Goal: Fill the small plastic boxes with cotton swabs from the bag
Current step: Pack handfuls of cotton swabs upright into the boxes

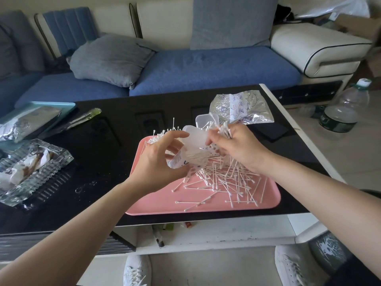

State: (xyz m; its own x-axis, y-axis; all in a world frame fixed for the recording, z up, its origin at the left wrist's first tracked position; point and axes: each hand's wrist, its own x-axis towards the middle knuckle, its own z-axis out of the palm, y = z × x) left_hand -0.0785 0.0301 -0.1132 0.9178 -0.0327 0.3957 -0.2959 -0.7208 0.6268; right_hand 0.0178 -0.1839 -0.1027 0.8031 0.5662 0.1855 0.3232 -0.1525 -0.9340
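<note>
Two bare forearms reach in from the bottom edge, above a pair of white shoes (137,273) on the floor. Beyond the table stands a blue sofa (206,69) with a grey cushion (109,58) lying on its seat. The black table (115,162) fills the middle of the view.

On the table's near right part sits a pink tray (160,205), with loose swabs (226,182) heaped and scattered across its right half. At the left edge is a ribbed glass dish (31,168) holding crumpled tissue. A blue tray (66,105) under a foil bag (26,124) lies toward the far left corner. A large water bottle (346,108) stands on the floor off the table's right edge. A clear printed bag (239,108) lies flat near the far right corner. A green-handled tool (86,116) lies just beside the blue tray.

Both hands are raised over the far part of the pink tray. The left hand (158,162) curls thumb and fingers round a small plastic box (193,136), translucent and tilted. A dotted swab bag (181,162) with a sheaf of swabs inside sits just under the box, against the same palm. I cannot tell whether the fingers pin it too. The right hand (233,149) pinches a bunch of swabs (223,126), their tips pointing up and away, just beside the box's mouth. A second box (201,120) shows on the table just behind the hands.
</note>
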